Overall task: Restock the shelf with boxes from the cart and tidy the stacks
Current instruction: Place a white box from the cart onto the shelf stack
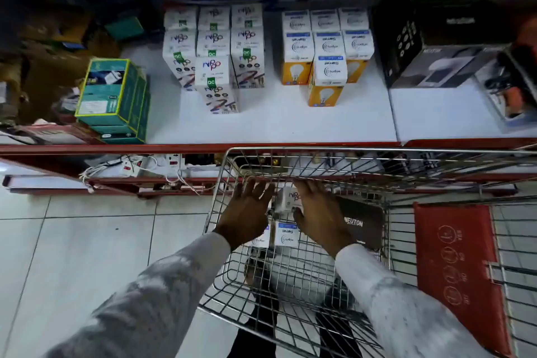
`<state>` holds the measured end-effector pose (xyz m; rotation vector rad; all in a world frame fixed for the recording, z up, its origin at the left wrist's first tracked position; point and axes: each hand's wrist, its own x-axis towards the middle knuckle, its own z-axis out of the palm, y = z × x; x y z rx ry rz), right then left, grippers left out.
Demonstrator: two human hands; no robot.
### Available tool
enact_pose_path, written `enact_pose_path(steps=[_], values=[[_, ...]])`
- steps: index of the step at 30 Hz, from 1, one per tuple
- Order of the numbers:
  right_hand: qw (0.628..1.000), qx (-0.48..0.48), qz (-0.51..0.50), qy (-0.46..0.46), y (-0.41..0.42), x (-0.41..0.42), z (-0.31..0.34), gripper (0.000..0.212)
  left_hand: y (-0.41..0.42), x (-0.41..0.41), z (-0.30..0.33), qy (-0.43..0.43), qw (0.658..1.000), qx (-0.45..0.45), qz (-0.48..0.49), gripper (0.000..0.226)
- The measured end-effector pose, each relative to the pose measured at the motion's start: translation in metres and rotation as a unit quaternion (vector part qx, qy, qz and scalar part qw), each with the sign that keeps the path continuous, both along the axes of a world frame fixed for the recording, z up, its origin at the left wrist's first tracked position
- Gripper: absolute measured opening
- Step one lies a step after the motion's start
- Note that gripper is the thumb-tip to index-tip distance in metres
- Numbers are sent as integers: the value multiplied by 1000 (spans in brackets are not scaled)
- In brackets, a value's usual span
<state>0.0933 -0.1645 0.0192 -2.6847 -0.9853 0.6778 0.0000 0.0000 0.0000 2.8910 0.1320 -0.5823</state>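
Shelf (276,125): white deck with red front edge, directly behind the cart.
Shelf stock: white QC-labelled boxes (216,49) stacked left of centre; Wipro Garnet bulb boxes (327,49) stacked just right of them; green boxes (116,96) at the left end.
Cart (290,279): wire basket holding a small white box (287,197), two Wipro boxes (286,237) and a black Neuton box (361,222).
Left hand (247,212): fingers spread, flanking the small white box, contact unclear.
Right hand (319,212): fingers extended on the other side; grasp not discernible.

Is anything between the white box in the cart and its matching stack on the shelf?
Nothing blocks it. The white box sits between the left hand and right hand, open above. Only the cart's front rim lies between it and the white shelf, where bare space fronts the matching stack.
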Motion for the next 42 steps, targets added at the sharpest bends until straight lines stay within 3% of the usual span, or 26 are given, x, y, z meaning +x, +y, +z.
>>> enact_pose_path(steps=[4,7,14,24,33,42], values=[[995,-77,-4,65,11,7,-25,89,5,16,-21,25,999,32,12,85],[994,-91,9,61,19,12,-41,91,3,20,-33,41,998,52,6,87],[996,-68,16,64,23,14,-44,79,9,20,-37,3,998,56,-15,85],[1000,-9,1,-8,13,7,86,78,16,-17,92,-123,989,-28,78,83],[996,66,1,-53,39,19,215,88,50,-26,222,-249,964,26,91,89],[989,98,5,-113,104,51,242,89,113,-5,246,-284,941,63,174,82]])
